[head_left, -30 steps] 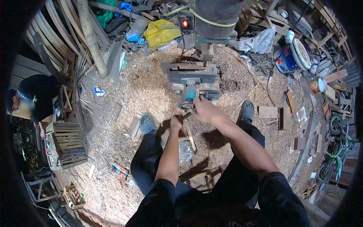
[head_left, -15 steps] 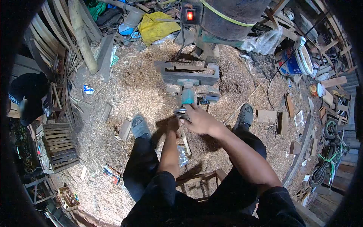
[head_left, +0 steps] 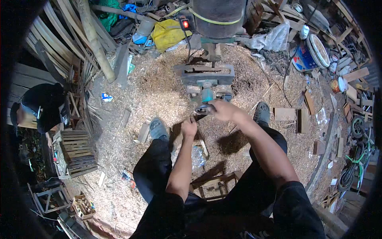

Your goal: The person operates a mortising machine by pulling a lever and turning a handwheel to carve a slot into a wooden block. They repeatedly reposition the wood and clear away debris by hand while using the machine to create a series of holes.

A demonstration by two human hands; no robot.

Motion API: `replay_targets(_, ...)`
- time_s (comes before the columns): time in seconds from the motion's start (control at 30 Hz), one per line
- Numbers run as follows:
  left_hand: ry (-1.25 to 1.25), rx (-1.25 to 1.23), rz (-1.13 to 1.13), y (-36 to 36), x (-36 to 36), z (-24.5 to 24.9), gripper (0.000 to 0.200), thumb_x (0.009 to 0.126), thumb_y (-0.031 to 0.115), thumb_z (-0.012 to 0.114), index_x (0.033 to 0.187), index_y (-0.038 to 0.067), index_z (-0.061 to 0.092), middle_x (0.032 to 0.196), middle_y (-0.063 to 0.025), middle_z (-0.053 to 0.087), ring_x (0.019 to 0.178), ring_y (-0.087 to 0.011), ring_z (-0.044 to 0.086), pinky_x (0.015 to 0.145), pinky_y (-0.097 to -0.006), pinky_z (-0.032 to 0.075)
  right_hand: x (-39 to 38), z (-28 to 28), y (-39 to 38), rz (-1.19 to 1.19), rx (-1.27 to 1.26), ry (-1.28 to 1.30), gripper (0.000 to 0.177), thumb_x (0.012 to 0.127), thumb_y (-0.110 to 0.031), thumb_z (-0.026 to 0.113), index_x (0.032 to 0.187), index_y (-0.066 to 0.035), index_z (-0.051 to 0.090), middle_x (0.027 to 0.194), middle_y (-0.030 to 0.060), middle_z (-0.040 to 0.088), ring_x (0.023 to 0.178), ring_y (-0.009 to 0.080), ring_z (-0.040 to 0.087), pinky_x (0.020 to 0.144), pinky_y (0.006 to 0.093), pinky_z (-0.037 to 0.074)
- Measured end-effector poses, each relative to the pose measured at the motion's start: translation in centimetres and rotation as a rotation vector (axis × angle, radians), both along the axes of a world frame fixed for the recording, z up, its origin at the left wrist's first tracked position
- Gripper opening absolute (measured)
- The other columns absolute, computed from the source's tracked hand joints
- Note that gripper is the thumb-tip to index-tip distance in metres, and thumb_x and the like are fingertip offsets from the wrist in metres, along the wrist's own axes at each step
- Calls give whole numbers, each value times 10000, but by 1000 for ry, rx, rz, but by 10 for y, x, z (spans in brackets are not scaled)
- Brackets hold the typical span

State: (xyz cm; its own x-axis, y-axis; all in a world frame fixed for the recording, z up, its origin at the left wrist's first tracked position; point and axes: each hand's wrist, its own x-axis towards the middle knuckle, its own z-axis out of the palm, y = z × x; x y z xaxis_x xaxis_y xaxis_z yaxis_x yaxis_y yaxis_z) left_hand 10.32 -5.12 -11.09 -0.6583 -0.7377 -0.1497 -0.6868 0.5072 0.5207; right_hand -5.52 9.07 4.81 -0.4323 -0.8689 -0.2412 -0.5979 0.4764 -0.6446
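Gripping round metal handwheel (teal hub)

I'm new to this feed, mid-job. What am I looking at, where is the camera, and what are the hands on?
There is one picture, from a camera on the person's head, looking down past their arms and legs. There is no robot, just two bare hands. The right hand grips a handwheel at the front of a grey machine with a lit red switch. The left hand is a closed fist just below it. What it holds is too small to tell. The floor is covered in wood shavings, with crates nearby. Another person is at the left edge.
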Motion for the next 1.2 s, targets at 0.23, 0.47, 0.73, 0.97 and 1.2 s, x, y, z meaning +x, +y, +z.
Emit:
replay_targets(0.23, 185, 234, -141, 95, -23, 52, 318, 925, 259, 504, 1115, 14, 573, 1028, -303, 631, 958, -496, 594, 855, -547, 463, -9, -4, 81, -180, -110, 147, 206, 825, -97, 536, 990, 6, 601, 898, 278, 624, 868, 460, 601, 767, 508, 484)
replay_targets(0.47, 101, 117, -284, 132, -27, 71, 340, 899, 306, 562, 1185, 122, 551, 968, -278, 650, 849, -472, 635, 761, -559, 509, 5, -36, 147, -141, -11, 165, 234, 825, -121, 560, 1019, -2, 614, 923, 270, 641, 896, 455, 610, 806, 502, 482)
replay_targets(0.73, 295, 64, -459, 85, -19, 46, 224, 921, 214, 537, 1111, 95, 520, 866, -249, 636, 816, -478, 605, 737, -545, 501, -3, -10, 108, -88, -52, 117, 252, 833, -161, 585, 1035, -16, 624, 945, 259, 653, 914, 447, 621, 821, 486, 499)
replay_targets(0.97, 331, 183, -482, 57, -3, 49, 218, 965, 240, 522, 1097, 67, 507, 953, -292, 624, 900, -498, 587, 742, -550, 463, 0, -5, 107, -92, 17, 99, 287, 828, -188, 600, 1056, -15, 626, 982, 263, 651, 922, 446, 622, 826, 488, 503)
replay_targets(1.2, 212, 217, -501, 40, 4, 82, 268, 954, 247, 532, 1159, 75, 552, 1020, -242, 645, 939, -443, 615, 820, -482, 485, 1, -4, 103, -89, -64, 226, 281, 828, -222, 602, 1005, -9, 647, 906, 286, 652, 856, 458, 631, 785, 520, 502)
